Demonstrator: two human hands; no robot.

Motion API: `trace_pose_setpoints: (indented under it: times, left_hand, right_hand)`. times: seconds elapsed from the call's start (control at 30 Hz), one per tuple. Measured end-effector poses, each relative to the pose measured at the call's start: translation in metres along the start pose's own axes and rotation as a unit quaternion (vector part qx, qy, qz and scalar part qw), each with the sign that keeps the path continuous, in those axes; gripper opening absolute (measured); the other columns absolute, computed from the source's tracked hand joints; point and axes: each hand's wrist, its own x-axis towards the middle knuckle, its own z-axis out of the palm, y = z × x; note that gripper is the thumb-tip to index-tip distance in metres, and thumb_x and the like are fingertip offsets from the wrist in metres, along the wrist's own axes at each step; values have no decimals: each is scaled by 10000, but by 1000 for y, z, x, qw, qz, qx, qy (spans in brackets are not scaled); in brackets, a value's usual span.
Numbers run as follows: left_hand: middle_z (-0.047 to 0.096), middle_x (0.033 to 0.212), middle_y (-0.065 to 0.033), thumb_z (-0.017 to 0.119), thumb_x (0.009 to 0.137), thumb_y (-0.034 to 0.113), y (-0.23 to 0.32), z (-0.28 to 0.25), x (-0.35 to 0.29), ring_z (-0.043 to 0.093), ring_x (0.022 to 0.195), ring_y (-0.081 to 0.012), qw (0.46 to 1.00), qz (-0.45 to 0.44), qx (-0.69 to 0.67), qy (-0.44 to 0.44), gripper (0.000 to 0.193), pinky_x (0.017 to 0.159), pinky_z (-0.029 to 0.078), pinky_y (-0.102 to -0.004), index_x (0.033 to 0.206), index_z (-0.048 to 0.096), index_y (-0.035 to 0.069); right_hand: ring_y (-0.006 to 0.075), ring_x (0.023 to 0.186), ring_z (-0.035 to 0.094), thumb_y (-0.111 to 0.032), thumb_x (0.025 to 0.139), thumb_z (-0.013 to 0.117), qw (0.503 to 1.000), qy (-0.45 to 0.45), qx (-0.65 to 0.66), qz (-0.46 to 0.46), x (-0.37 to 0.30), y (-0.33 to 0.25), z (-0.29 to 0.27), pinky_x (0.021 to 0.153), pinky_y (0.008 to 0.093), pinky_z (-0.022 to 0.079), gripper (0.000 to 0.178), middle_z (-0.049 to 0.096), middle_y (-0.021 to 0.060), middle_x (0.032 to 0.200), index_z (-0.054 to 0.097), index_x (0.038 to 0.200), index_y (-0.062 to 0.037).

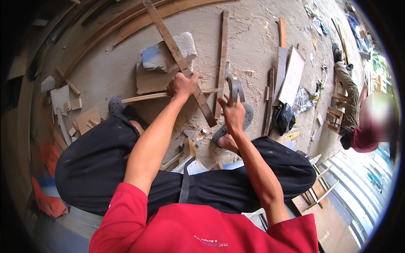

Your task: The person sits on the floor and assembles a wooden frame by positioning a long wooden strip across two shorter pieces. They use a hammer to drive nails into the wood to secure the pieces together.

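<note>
On the dusty concrete floor: a person squats in black trousers and a red shirt, both forearms reaching forward over the knees.
Left hand (183,85): clenched around a long wooden strip (179,59), gripping it about midway along.
Wooden strip: runs slantwise from the upper middle down to the right, lying across a grey stone block (164,55) with a blue patch.
Right hand (232,113): fist closed on the handle of a hammer (234,89), its dark head raised just right of the strip.
Thin slat (147,96): lies crosswise under the strip, beside the left hand.
Upright plank (222,59): lies on the floor between strip and hammer.
Sandals (247,118): on the feet, amid wood chips.
Right side: boards, a white panel (292,76), a black bag (283,119).
Far right: another person crouches by a wooden frame.
</note>
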Motion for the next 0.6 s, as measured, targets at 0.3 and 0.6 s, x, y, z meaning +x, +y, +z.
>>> trace_pose_setpoints:
  times: [0.3,0.6]
  left_hand:
    - [677,949,-333,568,777,712,3,-6,0,675,940,-452,999,-4,38,9,820,827,514,-503,901,702,-87]
    - [670,918,-343,418,893,728,9,-8,-12,653,956,-480,1000,-7,28,1,870,841,492,-517,903,704,-93]
  right_hand:
    - [169,858,682,-173,857,773,941,-55,308,127,48,35,42,628,324,591,406,674,85,1044,610,1178,15]
    - [202,975,674,-165,863,760,921,-90,354,135,42,46,40,723,360,624,444,656,118,1152,558,1207,31]
